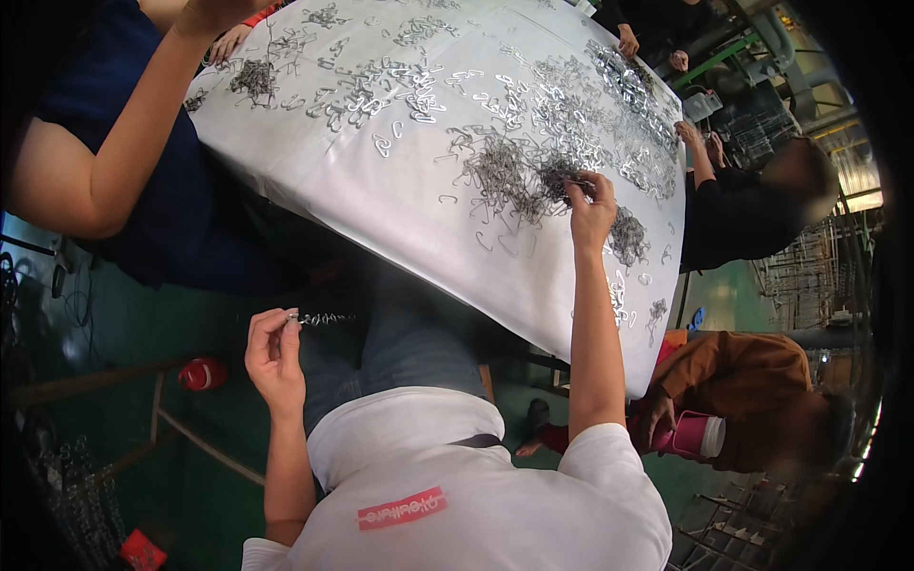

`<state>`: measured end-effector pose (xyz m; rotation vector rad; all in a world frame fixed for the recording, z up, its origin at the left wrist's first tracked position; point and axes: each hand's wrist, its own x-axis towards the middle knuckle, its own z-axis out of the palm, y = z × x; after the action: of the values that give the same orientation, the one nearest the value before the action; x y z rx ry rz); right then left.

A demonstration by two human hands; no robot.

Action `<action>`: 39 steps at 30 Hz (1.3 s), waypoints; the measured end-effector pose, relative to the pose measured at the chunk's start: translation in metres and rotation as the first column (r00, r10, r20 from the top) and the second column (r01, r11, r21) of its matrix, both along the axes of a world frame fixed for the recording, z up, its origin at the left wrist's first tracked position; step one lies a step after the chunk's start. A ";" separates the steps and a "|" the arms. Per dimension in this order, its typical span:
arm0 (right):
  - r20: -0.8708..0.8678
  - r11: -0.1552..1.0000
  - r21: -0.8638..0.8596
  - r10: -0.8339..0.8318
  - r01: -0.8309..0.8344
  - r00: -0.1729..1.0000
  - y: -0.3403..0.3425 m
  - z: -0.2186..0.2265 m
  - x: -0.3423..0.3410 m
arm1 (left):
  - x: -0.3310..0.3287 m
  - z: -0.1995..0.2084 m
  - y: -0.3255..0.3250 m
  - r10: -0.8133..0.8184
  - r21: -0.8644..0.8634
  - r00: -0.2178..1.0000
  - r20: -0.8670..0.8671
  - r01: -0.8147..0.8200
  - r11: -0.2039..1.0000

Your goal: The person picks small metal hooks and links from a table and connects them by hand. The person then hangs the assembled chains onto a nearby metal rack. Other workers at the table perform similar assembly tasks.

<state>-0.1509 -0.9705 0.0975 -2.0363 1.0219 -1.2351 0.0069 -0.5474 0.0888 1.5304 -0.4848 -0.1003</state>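
Note:
Down at the left, away from the table, my left hand [274, 362] is closed in a pinch. From its fingertips a short chain of small linked metal hooks [328, 318] stretches to the right. My right hand [594, 211] reaches over the table and pinches at a dark, dense heap of wire hooks [505, 176]. A thin piece of metal, apparently one hook, shows at its fingertips, partly hidden by the fingers. Shinier S-shaped and looped hooks [376, 90] lie scattered farther back.
A white-covered table [381, 205] spreads before me. Co-workers stand around it: a person in dark blue [181, 190] at left, one in black [752, 209] at right. Nearer right, a person in brown [743, 381] holds a pink container [695, 435]. A red container [202, 373] stands lower left.

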 end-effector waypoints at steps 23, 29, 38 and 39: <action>-0.725 0.944 0.188 0.320 -0.273 0.610 -0.046 0.040 0.013 | 0.002 0.001 -0.003 0.049 -0.001 0.999 0.022 -0.049 0.999; -0.710 0.959 0.052 0.231 -0.278 0.665 -0.139 0.000 0.105 | 0.001 0.003 -0.007 0.081 0.005 0.994 0.075 -0.082 0.997; -0.886 0.950 0.146 0.250 -0.276 0.391 -0.184 -0.026 0.165 | -0.004 0.009 -0.017 0.138 0.029 0.985 0.105 -0.142 0.990; -0.876 0.946 0.207 0.292 -0.249 0.383 -0.187 -0.026 0.167 | -0.005 0.010 -0.018 0.147 0.030 0.984 0.096 -0.150 0.988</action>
<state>0.0163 -1.1572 0.0719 -2.7216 1.0146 0.2111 0.0023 -0.5652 0.0984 1.6077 -0.4431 0.0789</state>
